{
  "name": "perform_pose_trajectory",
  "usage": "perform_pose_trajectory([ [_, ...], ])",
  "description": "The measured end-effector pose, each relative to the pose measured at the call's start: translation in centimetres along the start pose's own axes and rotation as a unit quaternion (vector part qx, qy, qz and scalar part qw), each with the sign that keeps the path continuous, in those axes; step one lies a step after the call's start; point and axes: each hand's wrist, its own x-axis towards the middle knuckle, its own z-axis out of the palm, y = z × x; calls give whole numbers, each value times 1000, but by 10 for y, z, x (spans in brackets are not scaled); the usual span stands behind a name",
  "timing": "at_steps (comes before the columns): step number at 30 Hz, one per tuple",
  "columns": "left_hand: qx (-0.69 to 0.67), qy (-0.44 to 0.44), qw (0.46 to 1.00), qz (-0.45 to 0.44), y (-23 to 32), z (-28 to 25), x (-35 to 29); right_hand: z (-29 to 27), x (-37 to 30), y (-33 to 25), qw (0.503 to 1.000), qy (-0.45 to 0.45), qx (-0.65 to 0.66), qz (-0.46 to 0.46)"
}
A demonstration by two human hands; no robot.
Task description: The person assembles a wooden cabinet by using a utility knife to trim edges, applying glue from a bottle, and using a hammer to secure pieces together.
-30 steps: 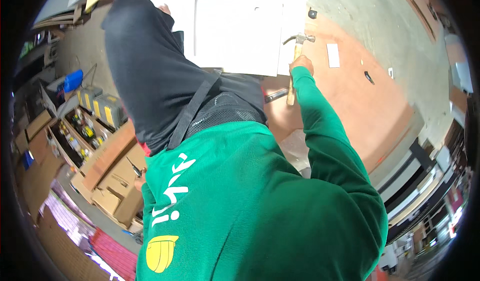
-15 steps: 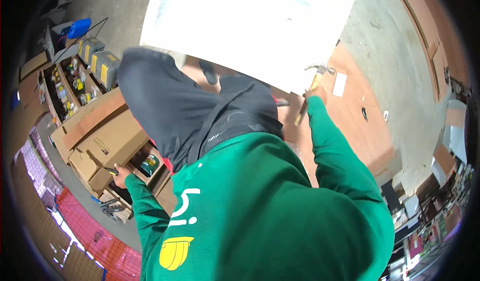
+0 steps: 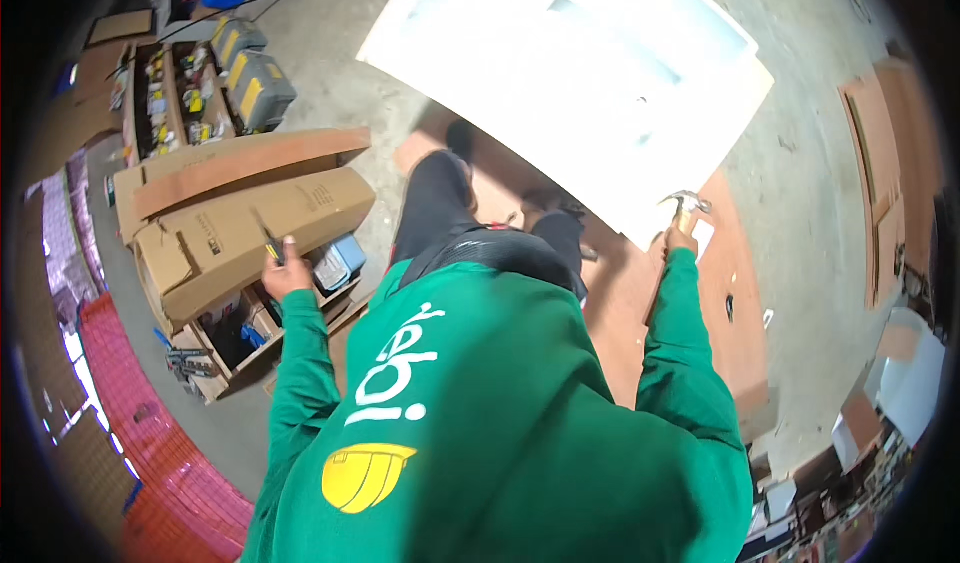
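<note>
Left hand point(image 3: 289, 277) has its fingers round a slim tool point(image 3: 274, 251) by the long box point(image 3: 318, 203), right hand point(image 3: 681, 240) gripping a hammer point(image 3: 688, 203) near the white panel point(image 3: 580, 93).

Left forearm point(image 3: 308, 351) angled forward, elbow bent; left hand point(image 3: 289, 276) out to the side, fingers point(image 3: 290, 247) curled closed; right forearm point(image 3: 682, 308) also forward, right hand point(image 3: 680, 239) clenched, well apart from left; legs point(image 3: 432, 201) parted
</note>
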Motion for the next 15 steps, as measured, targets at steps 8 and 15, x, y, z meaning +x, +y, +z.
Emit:
perform_pose_trajectory([
  [8,215,-120,969,-21,-106,-8,-18,-5,-17,72,943,37,332,-14],
  [15,127,-183,975,23,-17,65,21,20,-103,176,964,103,238,53],
])
